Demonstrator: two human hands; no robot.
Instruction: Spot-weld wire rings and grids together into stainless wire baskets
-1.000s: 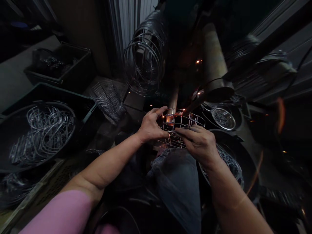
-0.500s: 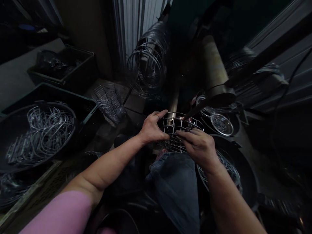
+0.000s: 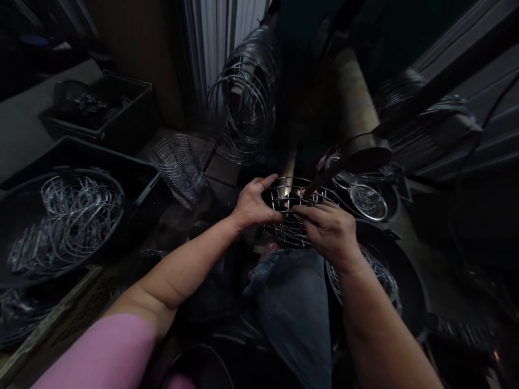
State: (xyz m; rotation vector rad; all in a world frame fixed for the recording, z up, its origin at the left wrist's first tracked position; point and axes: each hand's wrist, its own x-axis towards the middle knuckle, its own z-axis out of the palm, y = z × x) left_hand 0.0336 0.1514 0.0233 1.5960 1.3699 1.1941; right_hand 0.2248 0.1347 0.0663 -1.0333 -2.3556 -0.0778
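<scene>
A round wire basket (image 3: 288,226) of thin metal rods sits in front of me, between my two hands. My left hand (image 3: 256,204) grips its left side, thumb at the near rim and index finger stretched along the far rim. My right hand (image 3: 329,227) has its fingers closed at the basket's right side; whether a small piece is pinched there is too dark to tell. A slanting dark rod (image 3: 328,175) comes down to the basket beside the right fingers. Below it, a pale lower bar (image 3: 290,167) reaches the basket from behind.
On the left are a dark basin (image 3: 117,216) with bent wire parts and a crate (image 3: 101,132) of small metal pieces. Stacked wire baskets (image 3: 178,167) stand behind. Wire rings (image 3: 243,102) hang ahead. A thick cylinder (image 3: 357,97) and another basin (image 3: 413,270) are at right.
The whole view has shifted slightly, with the basket and both hands a little higher in the picture. Both hands keep nearly the same hold on the wire basket.
</scene>
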